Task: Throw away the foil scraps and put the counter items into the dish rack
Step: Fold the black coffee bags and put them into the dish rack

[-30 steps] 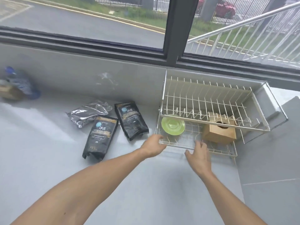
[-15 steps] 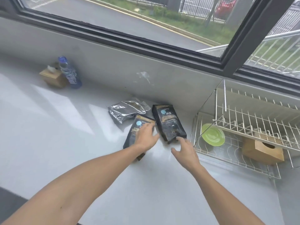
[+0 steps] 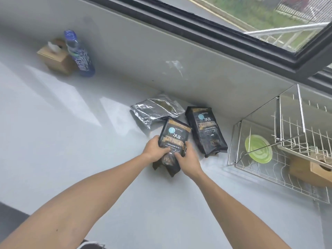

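A black coffee bag (image 3: 175, 136) is gripped at its lower half by both hands: my left hand (image 3: 154, 149) on its left side, my right hand (image 3: 187, 157) on its right. A second black coffee bag (image 3: 204, 131) lies flat on the counter just to the right. Behind them a crumpled silver foil bag (image 3: 155, 109) rests against the wall. The wire dish rack (image 3: 265, 177) stands at the right, holding a green plate (image 3: 258, 149) and a wooden box (image 3: 309, 170).
A cardboard tissue box (image 3: 53, 57) and a blue-labelled water bottle (image 3: 79, 54) stand at the back left of the grey counter (image 3: 53, 132). A low wall under the window runs along the back. The counter's front edge shows at lower left.
My hands left the dish rack, moved left to the coffee bags and closed on the nearer black bag. The view swung left and down.
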